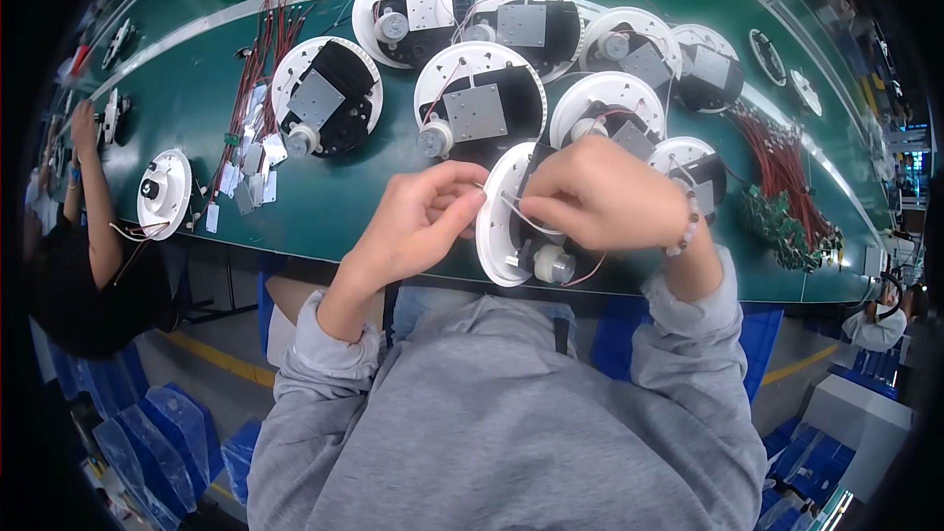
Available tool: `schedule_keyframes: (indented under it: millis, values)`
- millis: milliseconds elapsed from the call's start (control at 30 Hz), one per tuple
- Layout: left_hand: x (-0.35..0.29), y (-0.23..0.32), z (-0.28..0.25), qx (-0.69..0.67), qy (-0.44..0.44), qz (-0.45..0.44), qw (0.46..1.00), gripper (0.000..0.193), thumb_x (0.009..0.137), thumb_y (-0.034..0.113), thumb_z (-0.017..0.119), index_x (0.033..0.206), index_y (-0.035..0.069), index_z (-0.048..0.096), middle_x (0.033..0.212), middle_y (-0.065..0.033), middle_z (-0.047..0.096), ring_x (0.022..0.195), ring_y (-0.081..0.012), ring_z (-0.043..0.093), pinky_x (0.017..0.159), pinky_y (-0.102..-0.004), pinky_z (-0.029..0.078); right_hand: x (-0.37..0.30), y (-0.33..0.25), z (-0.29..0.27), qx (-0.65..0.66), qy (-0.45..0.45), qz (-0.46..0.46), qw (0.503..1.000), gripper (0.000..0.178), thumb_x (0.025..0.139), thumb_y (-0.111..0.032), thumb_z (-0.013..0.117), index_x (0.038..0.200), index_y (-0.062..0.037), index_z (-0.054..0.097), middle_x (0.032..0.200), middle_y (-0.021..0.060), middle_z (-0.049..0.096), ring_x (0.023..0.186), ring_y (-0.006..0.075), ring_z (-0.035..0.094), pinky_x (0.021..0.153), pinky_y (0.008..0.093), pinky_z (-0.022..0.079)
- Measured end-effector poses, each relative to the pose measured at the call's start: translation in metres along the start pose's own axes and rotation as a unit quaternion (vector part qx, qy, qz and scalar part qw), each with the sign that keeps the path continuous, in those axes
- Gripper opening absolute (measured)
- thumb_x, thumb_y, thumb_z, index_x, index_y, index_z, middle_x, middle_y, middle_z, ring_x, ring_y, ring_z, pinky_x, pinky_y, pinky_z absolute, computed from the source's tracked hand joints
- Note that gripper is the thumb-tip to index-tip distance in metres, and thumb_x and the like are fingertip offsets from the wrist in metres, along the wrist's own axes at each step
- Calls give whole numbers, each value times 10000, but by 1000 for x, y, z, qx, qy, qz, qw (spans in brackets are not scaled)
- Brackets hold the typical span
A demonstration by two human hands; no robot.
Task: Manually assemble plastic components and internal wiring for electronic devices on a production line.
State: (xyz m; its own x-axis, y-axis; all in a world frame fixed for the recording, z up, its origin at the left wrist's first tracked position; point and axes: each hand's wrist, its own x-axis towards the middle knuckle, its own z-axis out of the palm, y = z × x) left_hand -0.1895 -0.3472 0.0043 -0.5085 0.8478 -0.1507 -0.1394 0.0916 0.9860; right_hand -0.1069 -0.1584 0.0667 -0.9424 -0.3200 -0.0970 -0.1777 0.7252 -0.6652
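Note:
A round white plastic housing stands tilted on its edge at the table's near side, between my hands. It carries a black part, a small clear-capped motor and a thin white wire. My left hand is closed in a pinch at the housing's left rim; what its fingertips hold is too small to make out. On the inner side, my right hand has its fingers curled together beside the white wire. Its fingertips are partly hidden, and whether they grip the wire is unclear.
Several similar housings with metal plates crowd the green table beyond my hands. Red wire bundles with silver plates lie left; wires with green circuit boards lie right. Another person's arm reaches in at far left, near a white housing.

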Motion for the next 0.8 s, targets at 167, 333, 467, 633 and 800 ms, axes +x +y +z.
schedule_keyframes:
  millis: [167,333,467,633,800]
  values:
    - [1,-1,0,7,-4,12,1000,209,836,67,512,1005,-54,526,813,-85,610,711,-100,585,614,-236,496,2,3,3,-5,-8,-10,1000,147,731,-106,534,651,9,579,574,165,524,512,304,511,487,351,394]
    - [2,-1,1,-6,-4,11,1000,216,837,64,507,1021,-48,528,824,-86,613,713,-102,586,608,-233,495,8,0,8,-42,17,17,999,195,718,-129,503,583,6,543,535,171,500,505,334,500,501,371,403]
    - [2,-1,1,-28,-20,-3,999,225,842,64,495,1037,-46,523,830,-82,615,722,-104,585,596,-235,495,8,-8,19,-180,69,58,979,183,665,-124,513,518,-19,538,492,158,494,482,328,510,498,386,419]
    - [10,-15,-6,-83,-47,-5,995,273,841,47,460,1100,-15,515,872,-88,609,708,-103,575,580,-220,472,11,-19,20,-237,83,53,966,156,642,-130,541,518,-36,554,495,150,512,481,320,527,501,389,433]
    - [15,-28,-5,109,6,162,981,287,748,6,588,1034,31,586,966,-11,468,686,-18,445,474,-126,321,16,-19,23,-201,77,55,975,148,720,-125,532,623,-19,567,668,132,550,567,303,546,493,384,427]
